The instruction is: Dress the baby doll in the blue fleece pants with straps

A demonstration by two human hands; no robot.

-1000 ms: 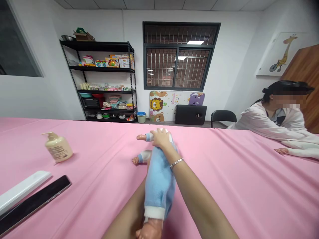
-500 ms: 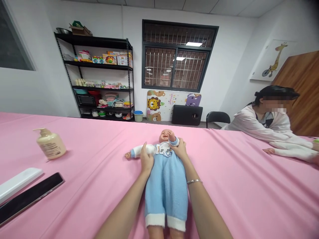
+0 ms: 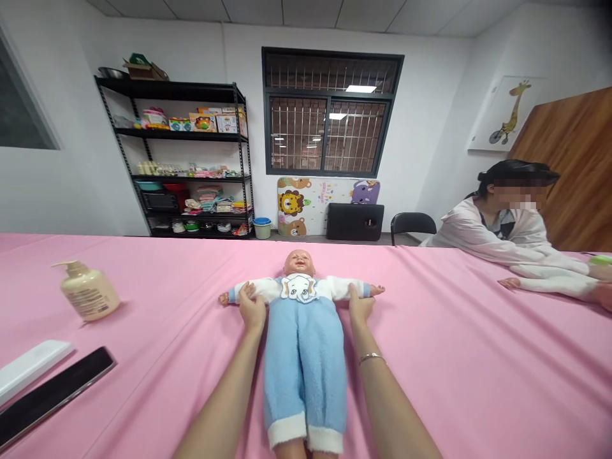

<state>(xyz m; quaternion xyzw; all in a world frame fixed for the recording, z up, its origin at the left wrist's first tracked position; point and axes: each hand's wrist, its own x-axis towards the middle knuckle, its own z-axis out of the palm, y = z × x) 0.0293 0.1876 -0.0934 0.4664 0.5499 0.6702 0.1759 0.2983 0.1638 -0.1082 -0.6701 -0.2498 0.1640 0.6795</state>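
A baby doll (image 3: pixel 304 344) in a blue romper with white sleeves lies face up on the pink table cover (image 3: pixel 454 357), head away from me and arms spread. My left hand (image 3: pixel 251 309) is closed on the doll's upper arm on the left side. My right hand (image 3: pixel 359 307) grips the doll's other upper arm; a thin bracelet circles that wrist.
A cream pump bottle (image 3: pixel 86 293) lies on the left. A white bar (image 3: pixel 29 370) and a black flat slab (image 3: pixel 52 395) sit at the near left edge. Another person (image 3: pixel 511 229) leans on the table at the right. A black shelf rack (image 3: pixel 182 159) stands by the far wall.
The doll was on its side a second ago and now lies flat on its back. Both my hands slid outward and spread its arms wide.
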